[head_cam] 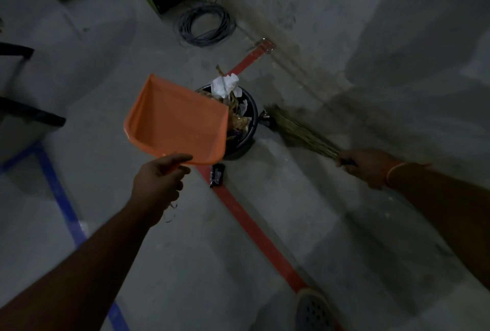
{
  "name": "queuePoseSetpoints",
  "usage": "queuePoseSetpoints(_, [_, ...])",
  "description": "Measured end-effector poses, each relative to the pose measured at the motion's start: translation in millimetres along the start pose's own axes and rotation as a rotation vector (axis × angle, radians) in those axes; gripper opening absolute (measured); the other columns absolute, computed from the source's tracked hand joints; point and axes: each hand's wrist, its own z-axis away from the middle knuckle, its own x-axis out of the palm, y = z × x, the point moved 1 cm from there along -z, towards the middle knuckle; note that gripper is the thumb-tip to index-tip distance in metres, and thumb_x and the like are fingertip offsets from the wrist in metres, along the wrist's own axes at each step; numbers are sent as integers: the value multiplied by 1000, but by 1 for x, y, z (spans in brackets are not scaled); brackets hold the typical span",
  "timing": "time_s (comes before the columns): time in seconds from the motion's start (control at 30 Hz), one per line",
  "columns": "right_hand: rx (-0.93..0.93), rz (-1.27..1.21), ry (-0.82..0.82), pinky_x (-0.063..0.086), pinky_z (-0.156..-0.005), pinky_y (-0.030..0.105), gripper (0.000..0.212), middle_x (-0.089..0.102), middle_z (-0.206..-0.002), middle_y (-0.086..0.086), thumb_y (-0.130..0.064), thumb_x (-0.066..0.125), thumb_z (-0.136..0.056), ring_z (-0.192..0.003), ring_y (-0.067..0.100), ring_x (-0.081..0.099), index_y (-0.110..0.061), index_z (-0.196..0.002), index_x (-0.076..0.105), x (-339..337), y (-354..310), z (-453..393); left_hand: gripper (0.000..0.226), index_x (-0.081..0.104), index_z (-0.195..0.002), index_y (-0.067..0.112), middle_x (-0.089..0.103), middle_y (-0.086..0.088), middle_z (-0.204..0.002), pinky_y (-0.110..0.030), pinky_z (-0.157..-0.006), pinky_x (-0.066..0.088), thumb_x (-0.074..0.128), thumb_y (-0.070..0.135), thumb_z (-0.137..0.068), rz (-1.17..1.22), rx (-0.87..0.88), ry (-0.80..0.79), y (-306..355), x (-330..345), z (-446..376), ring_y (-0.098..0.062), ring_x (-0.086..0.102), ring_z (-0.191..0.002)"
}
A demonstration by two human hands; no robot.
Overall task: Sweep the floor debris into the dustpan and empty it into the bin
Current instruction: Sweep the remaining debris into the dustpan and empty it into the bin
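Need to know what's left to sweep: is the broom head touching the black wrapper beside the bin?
Cannot tell. In the head view the broom tips overlap the black wrapper by the bin, but blur hides any contact.

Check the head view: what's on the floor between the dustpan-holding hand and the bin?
Head view: one dark wrapper lies on the red floor line, between the left hand and the bin.

The grey floor [265,291] carries a black bin [252,123] on red tape [254,227], a wrapper [218,174] (dark) and coiled cable [206,24].
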Motion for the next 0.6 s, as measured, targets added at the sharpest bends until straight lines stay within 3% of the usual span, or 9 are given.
queuePoseSetpoints(0.03, [-8,-10,-20,44,-42,19,13,63,-78,4,-23,49,-97,-38,8,56,-34,-101,56,6,1,5,40,78,-110,33,73,-14,-100,-33,-54,35,57,1,-97,3,-2,-20,-4,-3,5,-27,52,-66])
queuePoseSetpoints(0.1, [-23,27,-77,50,-65,25,17,68,-95,7,-24,50,-97,-70,20,69,-37,-106,57,25,3,18,42,78,-111,29,73,-13,-102,-33,-54,35,55,-3,-97,7,3,-50,-12,-11,15,-25,52,-64])
queuePoseSetpoints(0.17, [-84,116,-100,43,-84,24,24,65,-117,6,-25,52,-96,-103,22,64,-30,-119,59,47,1,35,41,77,-114,25,72,-13,-102,-33,-54,35,53,-5,-98,21,18,-51,-19,-21,25,-23,51,-63])
queuePoseSetpoints(0.2, [-106,125,-107,40,-87,22,26,63,-122,5,-25,52,-96,-109,21,61,-28,-121,59,59,-2,43,41,76,-115,23,72,-13,-102,-34,-54,36,53,-6,-98,35,28,-40,-22,-27,30,-22,51,-63])
queuePoseSetpoints(0.33, [-150,130,-149,38,-89,22,26,61,-119,-1,-31,51,-95,-109,18,59,-40,-119,55,104,-14,80,41,75,-115,23,74,-9,-100,-36,-56,38,52,-6,-98,89,57,38,-37,-54,50,-23,53,-64])
queuePoseSetpoints(0.43, [-160,64,-152,41,-84,22,19,63,-109,-6,-40,46,-92,-102,13,61,-55,-104,47,132,-29,105,41,75,-113,23,74,-9,-100,-34,-56,38,52,-6,-98,126,52,66,-53,-77,67,-23,53,-64])
queuePoseSetpoints(0.6, [-202,8,-115,41,-92,23,26,62,-120,-1,-29,52,-95,-110,14,58,-39,-120,54,170,-60,139,39,73,-118,19,72,-14,-104,-30,-50,42,52,-7,-98,105,5,56,-95,-114,97,-22,53,-64])
